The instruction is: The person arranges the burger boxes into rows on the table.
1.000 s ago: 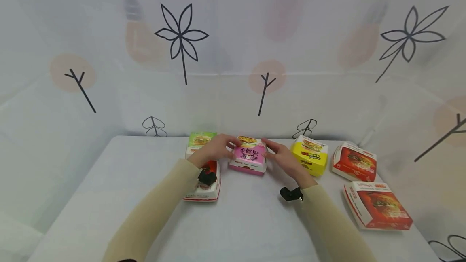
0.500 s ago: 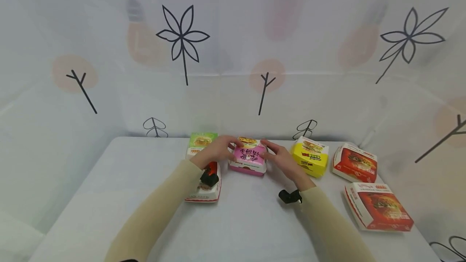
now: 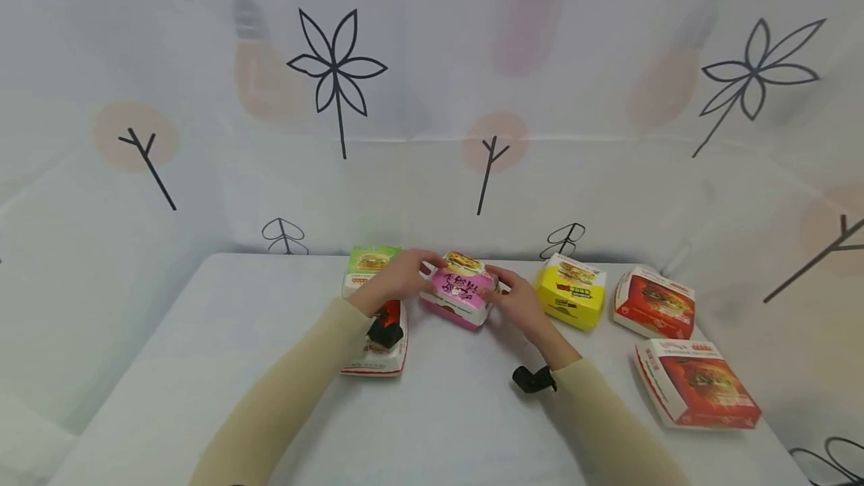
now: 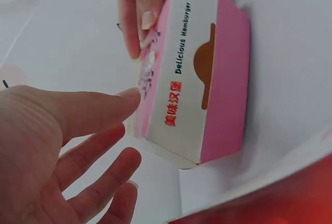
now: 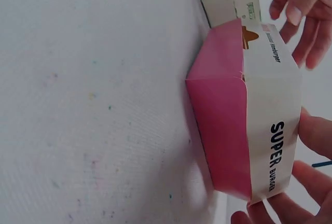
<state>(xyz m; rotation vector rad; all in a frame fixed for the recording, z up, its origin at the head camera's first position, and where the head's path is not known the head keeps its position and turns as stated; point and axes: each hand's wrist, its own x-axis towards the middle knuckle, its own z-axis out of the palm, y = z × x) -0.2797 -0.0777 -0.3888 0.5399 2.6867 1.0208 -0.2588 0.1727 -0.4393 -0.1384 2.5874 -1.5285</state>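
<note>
The pink and white burger box (image 3: pixel 459 292) stands on the table, turned at an angle between the hands. At its left side is the left hand (image 3: pixel 400 277); the left wrist view shows that thumb by the top edge of the box (image 4: pixel 225 73), fingers (image 4: pixel 106 175) spread and loosely bent off it. My right hand (image 3: pixel 525 307) holds the box's right side. In the right wrist view its thumb and bent fingers (image 5: pixel 285 208) lie along the edge of the lid, above the pink base (image 5: pixel 223 125). The lid is closed.
Left of the pink box are a green and white box (image 3: pixel 370 257) and a red and white box (image 3: pixel 378 361), partly behind the left arm. To the right stand a yellow box (image 3: pixel 574 295) and two red boxes (image 3: pixel 655 302). A patterned cloth hangs behind the table.
The pink box has rotated, its front right corner now nearer the front. My right hand has shifted slightly with it; the left hand has barely moved.
</note>
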